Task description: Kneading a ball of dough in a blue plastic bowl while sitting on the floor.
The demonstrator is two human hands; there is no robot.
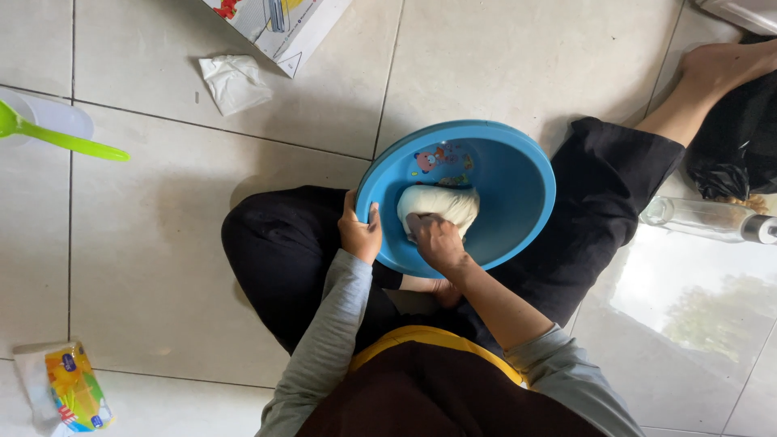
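Pale glossy floor tiles (162,235) with grey grout lines carry everything listed; no tabletop is in view, and the person is seated cross-legged on the floor.

Far left of the left hand, well apart: a lime-green plastic ladle (61,139) lying across a clear lid or dish (57,117); below it, near the frame corner, a soft packet of tissues (73,388) in yellow and blue. Up and left of the left hand: a crumpled white tissue (235,81) and the corner of a printed cardboard box (283,24).

Left hand (360,235): closed over the near-left rim of the blue plastic basin (518,178), thumb inside, fingers outside. The basin is judged light and rigid, smooth-walled, best held at this rolled rim; it is tilted against the lap.

Dough (441,202): a white, rounded lump lying on the basin floor, just right of the left hand. It is judged soft, pliable, moderately heavy and possibly sticky; it is best taken from above with the whole palm.

Right hand (433,241): curled narrowly, knuckles up, pressed onto the near side of the dough. Whether the fingers are sunk in cannot be told.

Right of the right hand, well apart: a clear glass bottle (704,220) lying on its side, and a black plastic bag (740,137) beside a bare foot.
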